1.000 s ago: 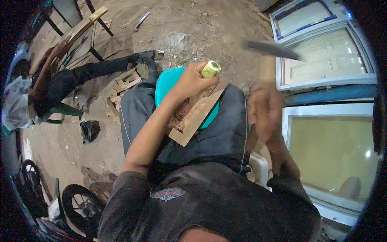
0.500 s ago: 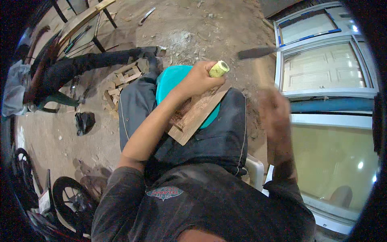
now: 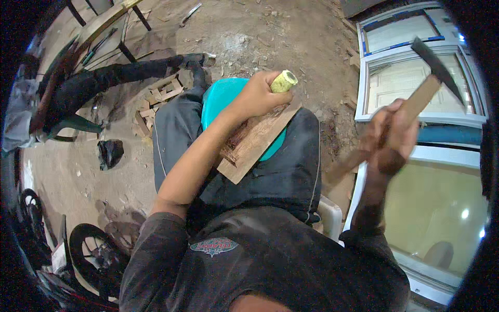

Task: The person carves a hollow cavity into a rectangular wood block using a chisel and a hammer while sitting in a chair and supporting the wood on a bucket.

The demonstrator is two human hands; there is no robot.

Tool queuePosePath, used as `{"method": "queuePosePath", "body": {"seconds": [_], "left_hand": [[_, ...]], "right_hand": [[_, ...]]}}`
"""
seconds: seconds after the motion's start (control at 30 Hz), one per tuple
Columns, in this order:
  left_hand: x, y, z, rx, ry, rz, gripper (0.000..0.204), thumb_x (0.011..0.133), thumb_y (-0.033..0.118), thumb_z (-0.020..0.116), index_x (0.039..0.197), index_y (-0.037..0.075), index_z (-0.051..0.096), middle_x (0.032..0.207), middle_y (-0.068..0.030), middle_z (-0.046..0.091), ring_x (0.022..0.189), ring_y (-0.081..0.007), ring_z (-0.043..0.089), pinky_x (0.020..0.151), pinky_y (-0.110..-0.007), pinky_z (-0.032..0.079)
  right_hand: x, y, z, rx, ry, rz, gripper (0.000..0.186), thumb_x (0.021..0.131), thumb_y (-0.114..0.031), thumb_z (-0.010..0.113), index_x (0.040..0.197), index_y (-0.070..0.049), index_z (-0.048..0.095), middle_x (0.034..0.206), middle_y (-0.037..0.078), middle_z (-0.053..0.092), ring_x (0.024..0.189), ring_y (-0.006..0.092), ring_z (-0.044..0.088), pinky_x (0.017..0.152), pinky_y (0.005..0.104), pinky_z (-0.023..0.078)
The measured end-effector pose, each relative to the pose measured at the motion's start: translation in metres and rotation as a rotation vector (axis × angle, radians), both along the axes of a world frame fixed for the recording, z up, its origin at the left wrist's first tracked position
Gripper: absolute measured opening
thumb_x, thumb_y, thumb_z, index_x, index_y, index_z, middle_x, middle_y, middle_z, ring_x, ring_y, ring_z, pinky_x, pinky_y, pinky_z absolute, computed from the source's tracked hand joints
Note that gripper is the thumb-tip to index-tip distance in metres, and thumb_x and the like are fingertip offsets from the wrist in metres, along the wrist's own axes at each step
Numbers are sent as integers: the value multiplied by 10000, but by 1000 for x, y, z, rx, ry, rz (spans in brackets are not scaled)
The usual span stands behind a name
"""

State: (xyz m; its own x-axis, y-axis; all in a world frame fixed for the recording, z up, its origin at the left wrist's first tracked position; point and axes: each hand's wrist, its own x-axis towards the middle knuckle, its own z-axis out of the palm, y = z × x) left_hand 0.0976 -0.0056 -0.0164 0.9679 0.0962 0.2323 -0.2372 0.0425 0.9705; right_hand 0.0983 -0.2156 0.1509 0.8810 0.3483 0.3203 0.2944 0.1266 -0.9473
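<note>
The left hand [image 3: 257, 99] closes fully around a pale yellow-handled chisel [image 3: 283, 82], standing it steeply on a flat rectangular brown wooden board [image 3: 254, 143] so the hidden blade can bite the wood. The board lies across the lap on a teal plastic seat [image 3: 221, 99], which steadies it; its long axis runs from near left to far right. The chisel's handle end points up and slightly far-right. The right hand [image 3: 390, 140], fingers wrapped tight on a wooden-handled hammer [image 3: 423, 83], is raised at the right, its dark head angled far-right, well apart from the chisel.
</note>
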Motion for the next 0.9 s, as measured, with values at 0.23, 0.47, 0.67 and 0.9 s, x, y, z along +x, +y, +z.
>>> {"method": "queuePosePath", "body": {"seconds": [0.23,0.47,0.67,0.9], "left_hand": [[5,-5,-5,3,-18,-7,172,755,146,667,782,0,582,661,-1,548,635,-72,489,574,-280,426],[4,-4,-1,36,1,1,183,758,164,676,782,5,589,653,-9,561,625,-76,483,578,-297,429],[5,0,-5,33,48,24,197,758,183,683,760,5,598,637,-13,578,617,-76,518,580,-293,441],[5,-2,-3,49,6,12,187,753,178,678,765,11,596,643,-13,580,617,-76,510,575,-291,437]], "right_hand": [[7,-11,-10,-474,258,-103,246,982,-282,421,1042,-100,575,625,-4,506,456,63,452,399,211,365],[3,-11,-52,-746,-163,-68,319,952,-361,526,1053,-64,588,807,97,625,710,196,619,603,329,494],[4,0,8,-381,173,-130,235,960,-309,530,1009,-80,523,627,-5,464,467,58,434,392,213,353],[28,-26,-60,-975,-396,-118,242,966,-330,524,965,-89,530,628,-6,470,419,64,417,363,210,324]]}}
